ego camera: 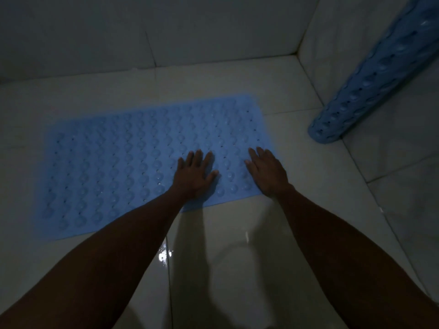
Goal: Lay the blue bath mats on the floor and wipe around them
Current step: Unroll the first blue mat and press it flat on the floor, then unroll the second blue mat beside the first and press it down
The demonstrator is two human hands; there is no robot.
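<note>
Mat one [118,167] lies flat, left hand [193,176] and right hand [268,173] pressing it with straight fingers, gripping nothing. Second mat [377,74] leans rolled against the wall, so that plus wiping looks left.

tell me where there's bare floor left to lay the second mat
Bare tile runs between the flat mat and the back wall, and nearer the camera beside the arms. It is crowded on the right, where the left hand, right hand and leaning mat sit.

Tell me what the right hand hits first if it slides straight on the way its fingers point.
Right hand meets only the flat blue studded rubber bath mat, then glossy white tiled floor; probably the tiled wall beyond.
</note>
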